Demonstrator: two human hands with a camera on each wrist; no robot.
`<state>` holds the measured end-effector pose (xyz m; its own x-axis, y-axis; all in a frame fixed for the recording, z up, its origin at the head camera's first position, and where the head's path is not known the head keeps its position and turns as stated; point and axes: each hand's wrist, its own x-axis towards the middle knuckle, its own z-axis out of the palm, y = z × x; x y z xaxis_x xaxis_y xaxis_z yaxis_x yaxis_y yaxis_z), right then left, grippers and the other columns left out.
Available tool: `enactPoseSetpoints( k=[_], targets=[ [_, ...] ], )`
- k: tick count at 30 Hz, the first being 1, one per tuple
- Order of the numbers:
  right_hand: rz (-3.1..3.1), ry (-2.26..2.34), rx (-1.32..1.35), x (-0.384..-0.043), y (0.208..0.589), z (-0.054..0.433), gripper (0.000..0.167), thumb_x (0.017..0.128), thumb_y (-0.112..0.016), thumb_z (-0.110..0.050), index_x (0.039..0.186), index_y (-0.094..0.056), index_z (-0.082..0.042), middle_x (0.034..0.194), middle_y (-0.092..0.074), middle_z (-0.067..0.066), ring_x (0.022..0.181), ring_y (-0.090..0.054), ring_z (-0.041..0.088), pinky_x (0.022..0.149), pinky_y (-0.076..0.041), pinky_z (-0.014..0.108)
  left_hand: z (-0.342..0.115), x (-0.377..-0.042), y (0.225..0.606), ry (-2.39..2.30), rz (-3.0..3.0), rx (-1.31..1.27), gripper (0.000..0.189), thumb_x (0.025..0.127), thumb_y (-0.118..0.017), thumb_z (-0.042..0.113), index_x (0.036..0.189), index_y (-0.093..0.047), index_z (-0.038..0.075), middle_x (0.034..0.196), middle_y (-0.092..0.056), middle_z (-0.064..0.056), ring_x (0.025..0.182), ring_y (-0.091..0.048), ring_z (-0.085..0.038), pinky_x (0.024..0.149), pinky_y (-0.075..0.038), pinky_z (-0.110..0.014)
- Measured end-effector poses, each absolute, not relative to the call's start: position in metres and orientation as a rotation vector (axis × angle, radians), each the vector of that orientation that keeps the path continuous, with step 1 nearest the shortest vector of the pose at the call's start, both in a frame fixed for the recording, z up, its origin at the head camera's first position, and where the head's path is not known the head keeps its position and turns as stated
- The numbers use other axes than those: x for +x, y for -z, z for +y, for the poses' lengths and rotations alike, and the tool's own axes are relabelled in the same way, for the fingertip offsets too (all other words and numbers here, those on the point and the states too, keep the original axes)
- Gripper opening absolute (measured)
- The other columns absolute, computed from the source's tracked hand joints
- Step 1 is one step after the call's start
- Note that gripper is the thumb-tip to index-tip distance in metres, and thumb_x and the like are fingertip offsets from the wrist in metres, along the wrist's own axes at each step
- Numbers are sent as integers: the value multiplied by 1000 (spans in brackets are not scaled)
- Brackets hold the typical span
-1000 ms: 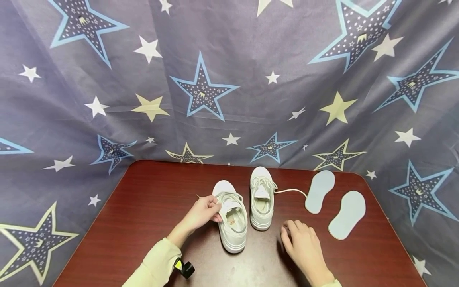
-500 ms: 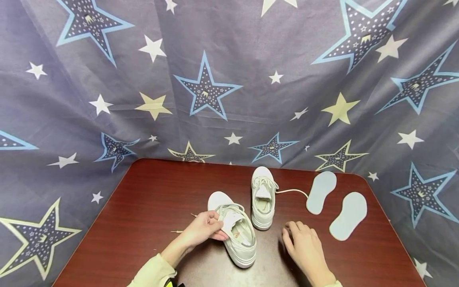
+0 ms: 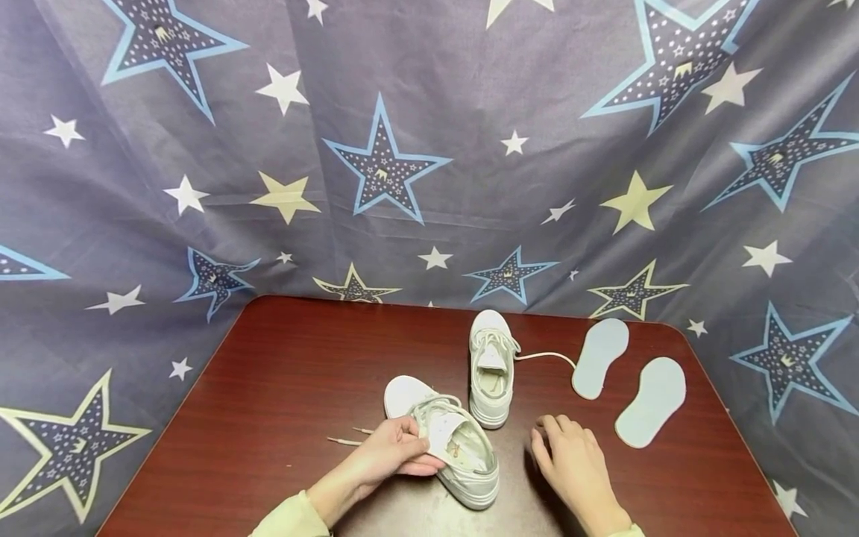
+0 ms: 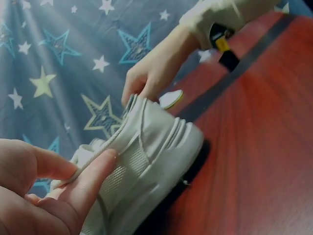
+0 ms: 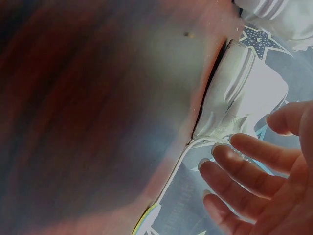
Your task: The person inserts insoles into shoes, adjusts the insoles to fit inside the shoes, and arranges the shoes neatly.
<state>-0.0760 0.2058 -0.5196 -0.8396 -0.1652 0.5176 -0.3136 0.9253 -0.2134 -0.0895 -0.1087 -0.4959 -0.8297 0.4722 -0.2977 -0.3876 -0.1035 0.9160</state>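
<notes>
Two white lace-up sneakers are on the dark red table. My left hand [image 3: 396, 451] pinches the near side collar of the closer sneaker [image 3: 473, 477] between thumb and fingers; that shoe stands turned, its toe pointing up and left. In the left wrist view the thumb and a finger grip the edge of the sneaker [image 4: 161, 132]. The other sneaker [image 3: 490, 410] stands just behind and to the right, toe away from me. My right hand [image 3: 573, 462] is low over the table to the right, fingers relaxed and holding nothing; in the right wrist view its fingers [image 5: 249, 176] are spread.
Two pale blue insoles [image 3: 599, 359] lie at the right of the table [image 3: 302, 358]. A lace [image 3: 546, 355] runs from the farther sneaker to one insole. Lace ends [image 3: 344, 441] stick out left of the near shoe. A star-patterned cloth [image 3: 416, 224] hangs behind the table.
My left hand has drawn the near sneaker toward me and turned it, its heel swinging right and its toe coming nearer. The right hand has stayed about where it was.
</notes>
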Motion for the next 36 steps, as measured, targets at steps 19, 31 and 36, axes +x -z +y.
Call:
enactPoseSetpoints(
  k=[19, 31, 36],
  targets=[
    [-2636, -362, 313, -76, 519, 213, 10, 88, -73, -17, 89, -69, -8, 82, -65, 7, 74, -64, 30, 66, -47, 47, -88, -69, 494, -2001, 1447, -82, 14, 100, -55, -2, 97, -43, 6, 107, -72, -30, 100, -75, -26, 84, -60, -34],
    [-2663, -357, 299, -76, 521, 216, 16, 87, -75, -18, 98, -71, -7, 86, -67, 9, 76, -65, 33, 68, -50, 51, -93, -72, 473, -1662, 1847, 244, 16, 103, -59, 15, 91, -55, 4, 76, -74, -12, 55, -69, -11, 48, -53, -21],
    [-2677, -342, 305, -82, 522, 220, 15, 88, -75, -17, 98, -71, -7, 85, -67, 10, 73, -65, 33, 66, -50, 52, -86, -80, 458, -1254, 2528, 622, 22, 99, -64, 22, 78, -59, 18, 57, -54, 16, 45, -46, 4, 46, -38, -19]
  ],
)
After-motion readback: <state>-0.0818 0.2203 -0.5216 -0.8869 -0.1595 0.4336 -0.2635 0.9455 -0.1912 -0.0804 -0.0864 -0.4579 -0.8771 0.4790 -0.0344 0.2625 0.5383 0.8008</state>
